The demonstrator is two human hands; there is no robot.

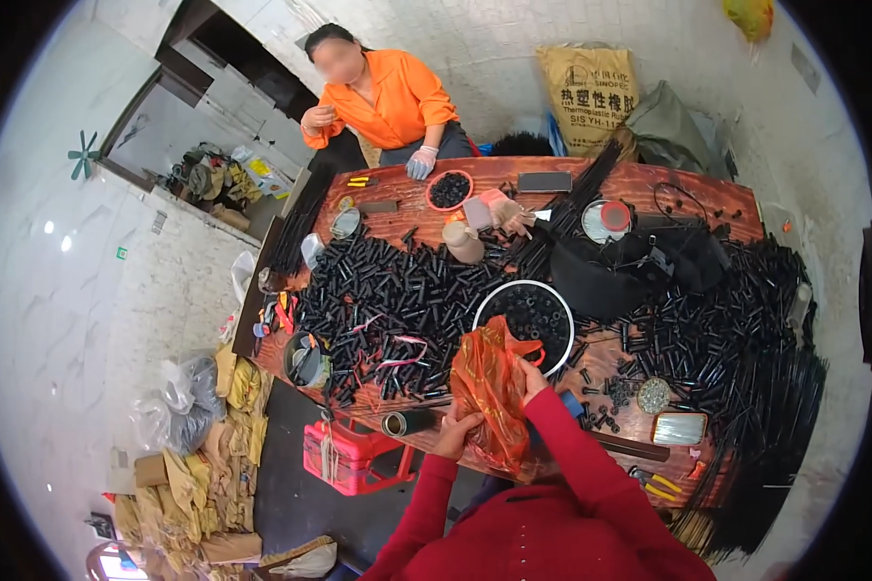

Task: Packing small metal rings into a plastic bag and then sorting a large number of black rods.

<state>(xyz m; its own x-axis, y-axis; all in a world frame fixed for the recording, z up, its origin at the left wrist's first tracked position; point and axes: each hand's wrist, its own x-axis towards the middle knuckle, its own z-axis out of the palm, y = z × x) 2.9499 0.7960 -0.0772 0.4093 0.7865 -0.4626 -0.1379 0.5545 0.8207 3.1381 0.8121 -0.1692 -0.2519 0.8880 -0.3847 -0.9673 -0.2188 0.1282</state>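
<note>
Between my two hands hangs an orange-red plastic bag [494, 392], its upper part over the near rim of a white-rimmed round basin [570, 320] of small black ring-like parts. My left hand [455, 433] grips the bag's lower left side. At its upper right, my right hand [533, 378] holds the bag near the handle. What the bag contains cannot be made out. A dark green cylindrical cup [409, 422] stands at the table edge, left of my left hand. Heaps of short black tubular parts [388, 300] cover the table to the left of the basin.
Across the reddish wooden table [397, 225] sits a person in orange [388, 102], one gloved hand near a red basket [450, 191]. A black bag [639, 266] lies right of the basin. Yellow-handled pliers [659, 484] rest at the near right. A pink-red stool [354, 455] stands below.
</note>
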